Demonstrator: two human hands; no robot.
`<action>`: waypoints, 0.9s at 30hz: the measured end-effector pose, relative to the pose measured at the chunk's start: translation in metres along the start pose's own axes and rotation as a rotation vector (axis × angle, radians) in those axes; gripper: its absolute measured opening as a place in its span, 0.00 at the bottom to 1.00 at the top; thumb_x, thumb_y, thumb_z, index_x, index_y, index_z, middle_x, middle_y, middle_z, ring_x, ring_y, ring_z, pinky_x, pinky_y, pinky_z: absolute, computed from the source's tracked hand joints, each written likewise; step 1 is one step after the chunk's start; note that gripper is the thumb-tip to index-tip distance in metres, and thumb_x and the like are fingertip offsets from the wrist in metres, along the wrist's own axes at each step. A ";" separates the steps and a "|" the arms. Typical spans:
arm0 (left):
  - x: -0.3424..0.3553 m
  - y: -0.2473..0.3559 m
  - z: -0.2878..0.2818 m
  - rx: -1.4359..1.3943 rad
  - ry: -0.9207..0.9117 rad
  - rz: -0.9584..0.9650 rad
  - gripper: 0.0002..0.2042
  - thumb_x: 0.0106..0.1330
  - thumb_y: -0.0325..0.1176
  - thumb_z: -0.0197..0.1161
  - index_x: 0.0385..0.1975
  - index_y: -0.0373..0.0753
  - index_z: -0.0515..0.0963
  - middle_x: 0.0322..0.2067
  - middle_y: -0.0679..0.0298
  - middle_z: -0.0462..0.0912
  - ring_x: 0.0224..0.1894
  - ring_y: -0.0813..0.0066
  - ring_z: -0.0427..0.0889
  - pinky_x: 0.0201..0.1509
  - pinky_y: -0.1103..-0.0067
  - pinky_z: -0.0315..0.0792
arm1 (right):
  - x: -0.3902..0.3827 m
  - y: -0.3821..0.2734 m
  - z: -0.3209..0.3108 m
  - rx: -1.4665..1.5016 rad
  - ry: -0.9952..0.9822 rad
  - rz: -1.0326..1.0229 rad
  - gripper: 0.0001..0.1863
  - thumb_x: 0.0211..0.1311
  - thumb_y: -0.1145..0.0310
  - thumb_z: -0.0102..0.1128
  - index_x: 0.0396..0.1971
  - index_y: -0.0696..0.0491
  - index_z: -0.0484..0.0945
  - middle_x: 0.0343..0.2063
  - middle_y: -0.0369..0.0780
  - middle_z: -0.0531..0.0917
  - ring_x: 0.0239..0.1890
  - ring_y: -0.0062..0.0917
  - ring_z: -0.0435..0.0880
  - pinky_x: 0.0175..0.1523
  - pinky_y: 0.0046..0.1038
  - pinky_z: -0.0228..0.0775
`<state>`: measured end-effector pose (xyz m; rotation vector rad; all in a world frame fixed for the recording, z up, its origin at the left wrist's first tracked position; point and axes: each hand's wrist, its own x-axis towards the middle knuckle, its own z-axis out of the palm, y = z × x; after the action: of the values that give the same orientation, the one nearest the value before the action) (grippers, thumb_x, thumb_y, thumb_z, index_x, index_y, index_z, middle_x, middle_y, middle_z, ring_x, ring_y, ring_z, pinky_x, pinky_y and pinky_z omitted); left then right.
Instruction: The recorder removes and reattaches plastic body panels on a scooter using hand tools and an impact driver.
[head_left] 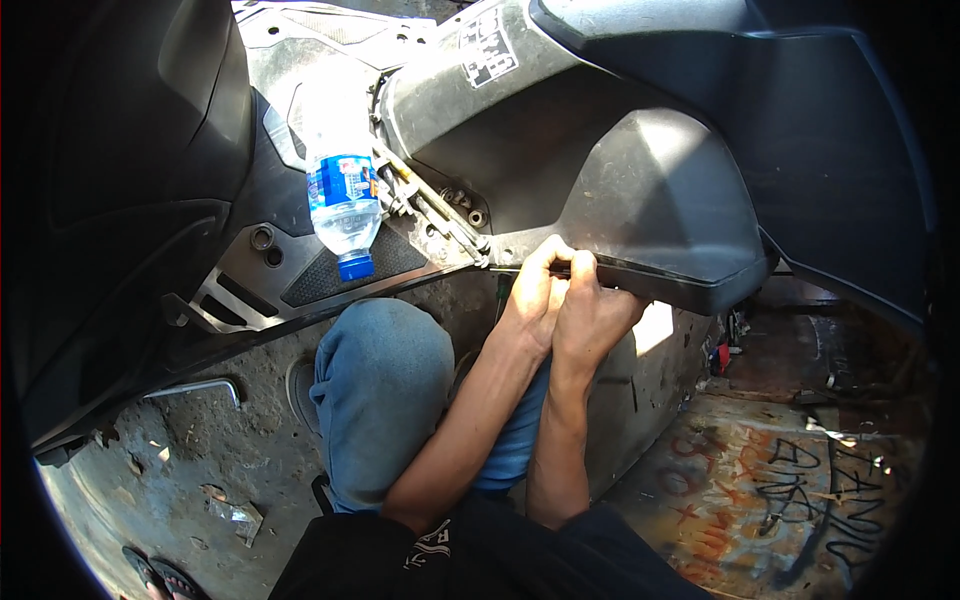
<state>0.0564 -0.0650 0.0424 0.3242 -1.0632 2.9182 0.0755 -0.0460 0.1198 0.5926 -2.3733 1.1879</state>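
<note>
Stretching beneath the dark scooter [650,205]: littered grey floor [270,455].

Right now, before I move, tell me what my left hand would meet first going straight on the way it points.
Your left hand would most likely meet the dark panel first; it looks close to or touching the lower edge, though depth is unclear.

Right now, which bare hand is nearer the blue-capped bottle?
The left hand; the right hand is beside it, on the side away from the bottle.
</note>
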 end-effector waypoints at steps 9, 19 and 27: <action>-0.016 -0.015 -0.009 0.069 -0.050 0.087 0.14 0.76 0.34 0.50 0.44 0.28 0.77 0.41 0.52 0.84 0.43 0.66 0.84 0.51 0.72 0.80 | 0.001 -0.001 -0.003 -0.002 0.086 -0.034 0.09 0.52 0.76 0.59 0.20 0.68 0.76 0.21 0.47 0.84 0.25 0.33 0.84 0.38 0.35 0.74; -0.011 -0.014 0.001 0.134 0.108 0.094 0.08 0.67 0.28 0.54 0.36 0.30 0.78 0.33 0.60 0.83 0.34 0.72 0.82 0.43 0.76 0.79 | 0.003 0.005 -0.008 0.050 0.058 0.006 0.08 0.51 0.77 0.59 0.22 0.68 0.78 0.21 0.48 0.84 0.26 0.36 0.86 0.38 0.35 0.74; -0.010 -0.022 0.021 0.303 0.220 0.199 0.09 0.67 0.31 0.56 0.41 0.34 0.76 0.38 0.59 0.82 0.41 0.69 0.82 0.52 0.67 0.78 | -0.002 -0.022 -0.046 0.158 0.069 -0.151 0.31 0.55 0.71 0.68 0.57 0.66 0.65 0.61 0.56 0.66 0.61 0.43 0.72 0.66 0.38 0.62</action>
<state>0.0717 -0.0613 0.0700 -0.1072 -0.6590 3.1961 0.0967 -0.0198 0.1577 0.7554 -2.1503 1.3136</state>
